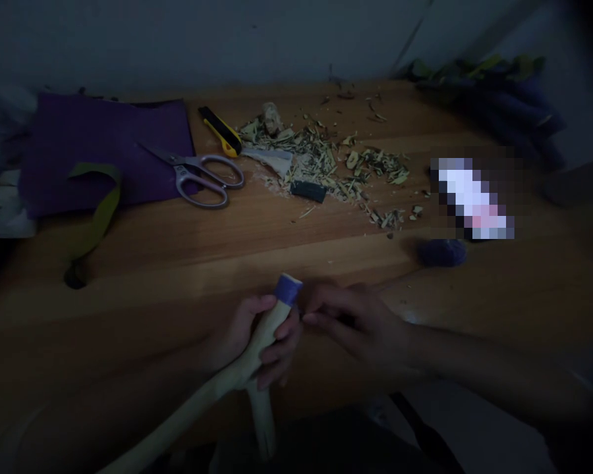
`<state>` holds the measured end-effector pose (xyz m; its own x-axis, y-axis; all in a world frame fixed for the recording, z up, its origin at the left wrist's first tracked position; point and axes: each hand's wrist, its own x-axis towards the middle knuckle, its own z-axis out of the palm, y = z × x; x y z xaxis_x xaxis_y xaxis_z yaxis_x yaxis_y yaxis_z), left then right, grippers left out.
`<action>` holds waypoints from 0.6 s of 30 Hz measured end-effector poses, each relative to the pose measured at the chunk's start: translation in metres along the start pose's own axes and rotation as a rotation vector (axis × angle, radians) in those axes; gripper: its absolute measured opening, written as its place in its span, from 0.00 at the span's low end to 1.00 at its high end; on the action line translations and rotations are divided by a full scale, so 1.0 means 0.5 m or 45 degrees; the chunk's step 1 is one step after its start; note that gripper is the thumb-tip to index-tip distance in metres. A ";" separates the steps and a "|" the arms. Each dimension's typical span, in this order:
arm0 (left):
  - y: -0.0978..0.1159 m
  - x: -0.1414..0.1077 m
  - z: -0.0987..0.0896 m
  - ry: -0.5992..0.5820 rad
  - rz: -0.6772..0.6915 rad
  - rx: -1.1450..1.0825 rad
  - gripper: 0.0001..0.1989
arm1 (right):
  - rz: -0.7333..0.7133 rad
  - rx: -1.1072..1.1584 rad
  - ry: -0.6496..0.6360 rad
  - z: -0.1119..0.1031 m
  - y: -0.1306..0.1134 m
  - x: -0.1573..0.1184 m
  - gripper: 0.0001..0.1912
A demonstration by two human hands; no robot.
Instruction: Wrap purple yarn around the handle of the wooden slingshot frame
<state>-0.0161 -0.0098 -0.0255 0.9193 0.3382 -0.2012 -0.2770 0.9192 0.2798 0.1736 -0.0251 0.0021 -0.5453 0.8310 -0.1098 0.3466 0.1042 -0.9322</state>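
Where the left hand curls, the forked stick slants through.

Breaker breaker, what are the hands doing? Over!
Left hand around forked stick. Right hand near its blue-wrapped end. Scissors, yellow cutter farther back, away from hands.

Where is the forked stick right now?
The forked stick is low in the head view, mostly left of centre, held in the left hand beside the right hand.
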 end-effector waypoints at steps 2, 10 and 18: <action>-0.002 -0.003 -0.002 -0.033 -0.010 0.004 0.20 | 0.010 -0.039 -0.015 -0.001 -0.005 -0.001 0.10; -0.001 -0.006 -0.002 0.021 0.006 0.111 0.22 | -0.098 -0.117 0.098 0.008 0.001 -0.007 0.06; 0.006 -0.006 0.006 0.005 0.025 0.005 0.18 | -0.154 -0.076 0.228 0.018 0.010 -0.007 0.11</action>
<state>-0.0190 -0.0085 -0.0212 0.9125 0.3573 -0.1992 -0.2942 0.9116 0.2872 0.1702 -0.0325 -0.0053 -0.4431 0.8938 0.0695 0.3343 0.2366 -0.9123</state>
